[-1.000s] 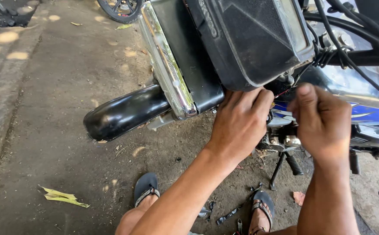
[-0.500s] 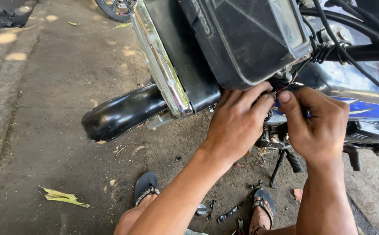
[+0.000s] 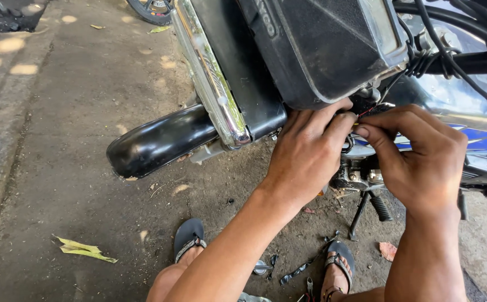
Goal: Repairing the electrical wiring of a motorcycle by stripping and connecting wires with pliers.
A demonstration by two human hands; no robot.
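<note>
Both hands have closed in under the black headlight housing [image 3: 310, 50]: left hand [image 3: 305, 156] and right hand [image 3: 416, 162] now pinch the thin wires [image 3: 360, 114] there, fingertips almost touching, beside the blue tank [image 3: 478, 140].

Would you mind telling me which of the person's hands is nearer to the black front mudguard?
Left. The left hand is under the headlight housing, just right of the black front mudguard in the picture; the right hand is farther right, by the blue tank.
</note>
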